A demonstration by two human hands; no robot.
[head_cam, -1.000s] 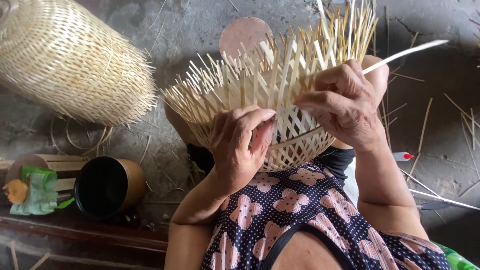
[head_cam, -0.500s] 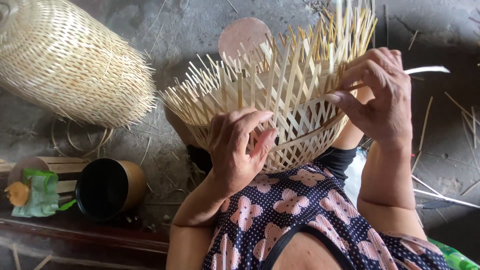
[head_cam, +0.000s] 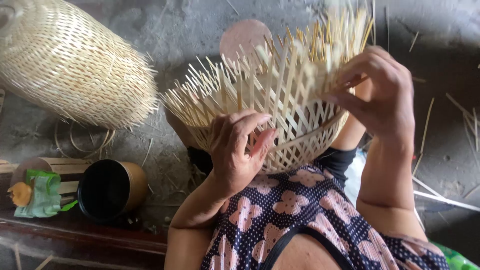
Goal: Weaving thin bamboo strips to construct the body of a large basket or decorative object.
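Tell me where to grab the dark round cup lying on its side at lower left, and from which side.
Grip the dark cup by its rim, coming from the left, where its open mouth faces. It lies tipped over on the floor, so fingers could hook inside the mouth and pinch the wall. The green packet sits close on that side, probably crowding the approach.

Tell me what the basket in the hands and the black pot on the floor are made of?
The basket looks woven from thin, pale bamboo or cane strips, bare and matt; loose strip ends stick up around its rim. The left hand and right hand grip it. The pot is less sure: smooth brownish outside, black inside, maybe metal or plastic.
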